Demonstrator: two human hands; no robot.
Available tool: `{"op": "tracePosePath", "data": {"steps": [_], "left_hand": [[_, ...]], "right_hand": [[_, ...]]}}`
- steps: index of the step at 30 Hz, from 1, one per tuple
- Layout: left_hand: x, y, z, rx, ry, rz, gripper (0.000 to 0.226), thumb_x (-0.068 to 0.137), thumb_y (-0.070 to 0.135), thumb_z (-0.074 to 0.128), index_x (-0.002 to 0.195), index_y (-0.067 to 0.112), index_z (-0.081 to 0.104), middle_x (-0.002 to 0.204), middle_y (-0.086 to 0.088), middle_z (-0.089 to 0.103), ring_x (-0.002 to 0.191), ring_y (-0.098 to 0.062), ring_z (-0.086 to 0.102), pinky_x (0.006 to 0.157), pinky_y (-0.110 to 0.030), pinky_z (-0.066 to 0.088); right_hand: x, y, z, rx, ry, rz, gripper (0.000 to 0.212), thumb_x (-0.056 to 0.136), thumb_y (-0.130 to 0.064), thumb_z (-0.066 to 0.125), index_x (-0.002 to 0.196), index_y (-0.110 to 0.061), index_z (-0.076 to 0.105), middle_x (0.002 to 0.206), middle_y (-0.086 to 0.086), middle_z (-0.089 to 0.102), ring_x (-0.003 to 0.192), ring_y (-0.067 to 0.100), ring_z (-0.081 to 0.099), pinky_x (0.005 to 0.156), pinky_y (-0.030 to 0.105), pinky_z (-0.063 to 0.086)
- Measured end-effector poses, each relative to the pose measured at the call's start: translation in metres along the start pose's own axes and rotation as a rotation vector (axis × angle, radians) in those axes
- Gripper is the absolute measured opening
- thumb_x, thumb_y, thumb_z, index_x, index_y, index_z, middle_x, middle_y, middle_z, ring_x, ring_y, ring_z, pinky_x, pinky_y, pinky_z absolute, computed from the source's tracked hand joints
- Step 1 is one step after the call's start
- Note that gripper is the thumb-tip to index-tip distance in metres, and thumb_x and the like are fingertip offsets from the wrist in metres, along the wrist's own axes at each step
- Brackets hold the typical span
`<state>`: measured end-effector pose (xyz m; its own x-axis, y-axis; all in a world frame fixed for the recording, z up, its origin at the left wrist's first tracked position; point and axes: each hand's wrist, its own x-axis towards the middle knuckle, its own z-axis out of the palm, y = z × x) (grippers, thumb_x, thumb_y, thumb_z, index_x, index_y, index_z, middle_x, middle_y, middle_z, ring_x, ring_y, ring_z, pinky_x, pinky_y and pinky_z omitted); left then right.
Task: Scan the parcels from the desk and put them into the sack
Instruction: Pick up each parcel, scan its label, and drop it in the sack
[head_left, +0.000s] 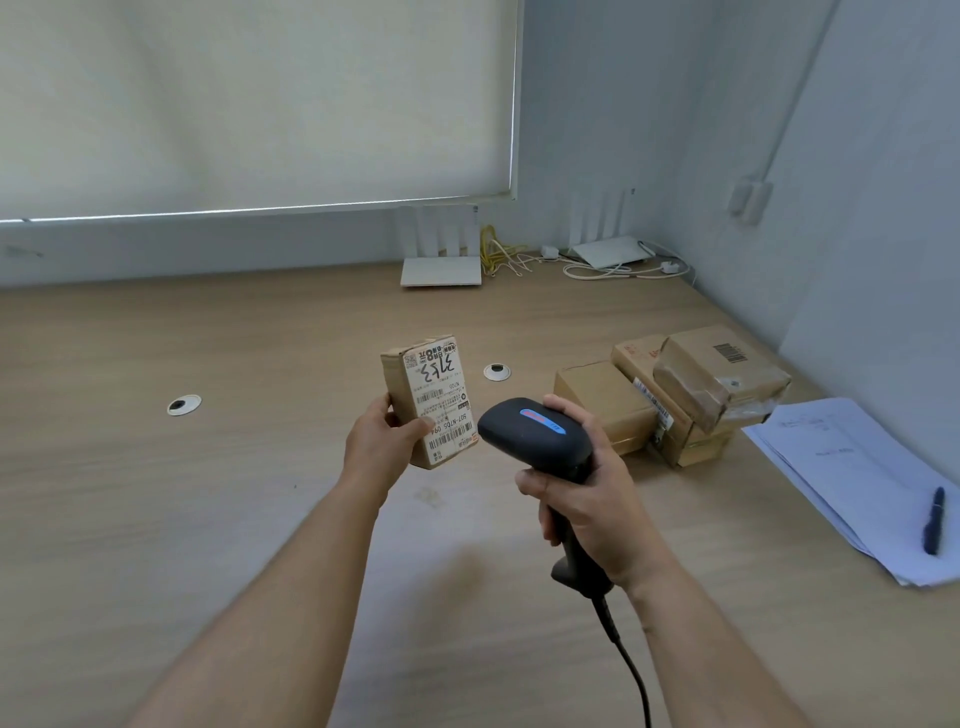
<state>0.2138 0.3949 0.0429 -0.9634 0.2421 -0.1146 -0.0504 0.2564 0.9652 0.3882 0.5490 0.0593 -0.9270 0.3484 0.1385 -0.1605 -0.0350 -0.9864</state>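
My left hand (379, 447) grips a small cardboard parcel (434, 384) upright above the desk, its white shipping label with barcodes turned toward me. My right hand (597, 499) holds a black corded barcode scanner (535, 434) by the handle, its head just right of the parcel's lower edge. More brown parcels (675, 400) lie stacked on the wooden desk (208, 493) to the right. No sack is in view.
A stack of white papers (852, 467) with a blue pen (935, 522) lies at the desk's right edge. Two white routers (441, 270) and cables (618, 267) sit along the back wall. Two cable grommets (184, 404) are set in the desk.
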Motion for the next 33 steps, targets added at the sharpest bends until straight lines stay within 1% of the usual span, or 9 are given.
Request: {"op": "tracePosePath", "data": {"steps": [6, 10, 12, 15, 17, 21, 23, 29, 33], "left_hand": [[-0.001, -0.008, -0.024, -0.023, -0.019, 0.021, 0.032, 0.084, 0.012, 0.067, 0.111, 0.027, 0.058, 0.107, -0.001, 0.069, 0.099, -0.023, 0.066, 0.091, -0.046, 0.053], [-0.008, -0.014, -0.045, -0.029, 0.024, 0.058, 0.045, 0.082, 0.016, 0.070, 0.124, 0.024, 0.056, 0.108, 0.000, 0.068, 0.100, -0.021, 0.065, 0.090, -0.044, 0.053], [-0.015, -0.018, -0.059, -0.026, 0.060, 0.072, 0.051, 0.081, 0.018, 0.072, 0.128, 0.024, 0.054, 0.108, 0.001, 0.067, 0.101, -0.020, 0.064, 0.090, -0.043, 0.053], [-0.026, -0.025, -0.079, -0.040, 0.127, 0.066, 0.048, 0.079, 0.021, 0.074, 0.123, 0.029, 0.055, 0.107, 0.002, 0.067, 0.100, -0.018, 0.064, 0.089, -0.044, 0.053], [-0.035, -0.029, -0.093, -0.054, 0.178, 0.054, 0.046, 0.079, 0.022, 0.075, 0.120, 0.030, 0.055, 0.107, 0.003, 0.067, 0.100, -0.017, 0.064, 0.089, -0.045, 0.053], [-0.057, -0.038, -0.122, -0.049, 0.309, 0.045, 0.052, 0.079, 0.025, 0.075, 0.125, 0.027, 0.053, 0.106, 0.004, 0.066, 0.100, -0.016, 0.063, 0.086, -0.040, 0.054], [-0.071, -0.040, -0.137, -0.034, 0.383, 0.040, 0.049, 0.078, 0.028, 0.075, 0.121, 0.031, 0.053, 0.104, 0.007, 0.066, 0.098, -0.013, 0.063, 0.084, -0.037, 0.054], [-0.113, -0.046, -0.175, -0.027, 0.584, 0.012, 0.044, 0.076, 0.030, 0.076, 0.113, 0.040, 0.053, 0.098, 0.011, 0.066, 0.092, -0.006, 0.063, 0.077, -0.028, 0.052], [-0.140, -0.053, -0.198, -0.005, 0.707, -0.007, 0.041, 0.076, 0.032, 0.076, 0.108, 0.042, 0.053, 0.095, 0.013, 0.066, 0.091, -0.003, 0.063, 0.076, -0.026, 0.052]], "right_hand": [[-0.005, 0.001, 0.027, -0.031, 0.033, -0.019, 0.070, 0.083, 0.009, 0.070, 0.124, -0.045, 0.053, 0.098, -0.002, 0.068, 0.044, 0.027, 0.048, 0.042, 0.032, 0.042], [-0.006, 0.001, 0.048, -0.034, 0.057, -0.053, 0.073, 0.083, 0.008, 0.071, 0.118, -0.055, 0.055, 0.099, -0.009, 0.068, 0.045, 0.025, 0.049, 0.042, 0.032, 0.044], [-0.004, 0.002, 0.059, -0.032, 0.058, -0.064, 0.073, 0.083, 0.008, 0.071, 0.117, -0.055, 0.055, 0.099, -0.009, 0.068, 0.045, 0.025, 0.048, 0.041, 0.032, 0.045], [0.001, 0.003, 0.076, -0.037, 0.039, -0.072, 0.073, 0.081, 0.009, 0.071, 0.119, -0.051, 0.055, 0.098, -0.004, 0.069, 0.043, 0.025, 0.047, 0.041, 0.029, 0.043], [0.005, 0.004, 0.088, -0.044, -0.005, -0.074, 0.073, 0.081, 0.009, 0.072, 0.121, -0.050, 0.054, 0.100, -0.002, 0.068, 0.043, 0.024, 0.048, 0.041, 0.029, 0.043], [0.013, 0.005, 0.112, -0.041, -0.126, -0.066, 0.070, 0.078, 0.002, 0.074, 0.120, -0.051, 0.053, 0.109, 0.008, 0.065, 0.044, 0.023, 0.049, 0.043, 0.028, 0.043], [0.015, 0.006, 0.127, -0.026, -0.177, -0.061, 0.071, 0.081, 0.005, 0.073, 0.120, -0.051, 0.053, 0.109, 0.011, 0.064, 0.043, 0.022, 0.049, 0.042, 0.028, 0.043], [0.014, 0.003, 0.168, 0.023, -0.366, -0.038, 0.075, 0.081, 0.008, 0.071, 0.114, -0.058, 0.054, 0.103, 0.004, 0.067, 0.045, 0.022, 0.050, 0.044, 0.028, 0.045], [0.009, 0.005, 0.196, 0.049, -0.456, -0.034, 0.075, 0.081, 0.005, 0.072, 0.114, -0.059, 0.054, 0.100, 0.002, 0.067, 0.046, 0.022, 0.050, 0.045, 0.028, 0.046]]}}
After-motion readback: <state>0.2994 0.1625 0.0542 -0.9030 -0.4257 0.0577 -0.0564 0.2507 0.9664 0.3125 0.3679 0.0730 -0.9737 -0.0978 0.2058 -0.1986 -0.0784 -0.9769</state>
